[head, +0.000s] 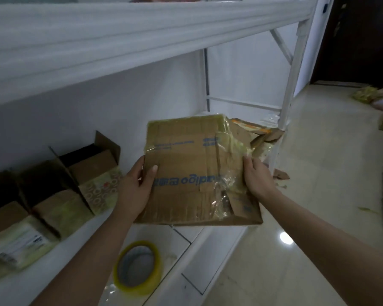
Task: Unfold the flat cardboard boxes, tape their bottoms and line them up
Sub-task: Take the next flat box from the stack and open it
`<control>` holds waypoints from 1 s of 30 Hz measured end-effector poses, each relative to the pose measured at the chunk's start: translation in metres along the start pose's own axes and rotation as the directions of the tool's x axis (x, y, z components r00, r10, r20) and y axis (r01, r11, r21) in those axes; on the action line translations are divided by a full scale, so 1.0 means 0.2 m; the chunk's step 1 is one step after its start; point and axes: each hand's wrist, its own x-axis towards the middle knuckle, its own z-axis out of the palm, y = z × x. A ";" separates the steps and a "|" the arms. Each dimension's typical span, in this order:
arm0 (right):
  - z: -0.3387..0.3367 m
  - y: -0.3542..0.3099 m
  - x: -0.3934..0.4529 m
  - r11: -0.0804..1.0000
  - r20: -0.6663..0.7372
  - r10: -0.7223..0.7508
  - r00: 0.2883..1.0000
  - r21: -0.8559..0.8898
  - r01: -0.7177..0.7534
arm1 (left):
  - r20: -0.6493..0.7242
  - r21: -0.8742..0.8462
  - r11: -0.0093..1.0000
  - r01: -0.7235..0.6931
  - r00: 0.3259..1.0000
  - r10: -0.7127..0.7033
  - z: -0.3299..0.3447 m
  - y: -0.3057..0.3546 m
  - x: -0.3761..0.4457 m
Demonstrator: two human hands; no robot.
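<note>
I hold a flat, worn cardboard box (186,164) with blue print and old yellowish tape above the white shelf (53,268). My left hand (137,186) grips its left edge, thumb on the top face. My right hand (255,175) grips its right edge near loose crumpled tape. A roll of yellowish clear tape (138,267) lies flat on the shelf below my left forearm. Three opened boxes (60,191) stand in a row at the left on the shelf, flaps up.
More flattened cardboard (259,133) lies behind the held box at the shelf's right end. A white upright post (293,69) and an upper shelf beam (119,40) frame the space. Glossy tile floor (307,195) lies to the right, with yellowish clutter (369,96) near a dark door.
</note>
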 end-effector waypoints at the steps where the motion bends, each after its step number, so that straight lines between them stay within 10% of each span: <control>1: 0.02 -0.03 -0.05 1.000 0.024 -0.014 1.000 0.027 0.013 | -0.021 0.021 1.000 0.014 1.000 -0.014 -0.03 0.00 -0.05; 17: 0.03 -0.25 -0.96 0.909 0.269 -0.225 0.936 0.404 0.103 | -0.310 -0.371 0.913 0.171 0.904 -0.295 -0.55 0.12 -0.93; 21: 0.07 -0.39 -1.09 0.889 0.369 -0.202 0.907 0.458 0.012 | -0.214 -0.684 0.680 0.262 0.819 -0.532 -0.74 0.16 -1.01; 30: 0.27 -0.70 -1.28 0.792 0.513 -0.301 0.804 0.604 -0.089 | -0.090 -0.770 0.585 0.257 0.863 -0.497 -1.09 0.19 -1.09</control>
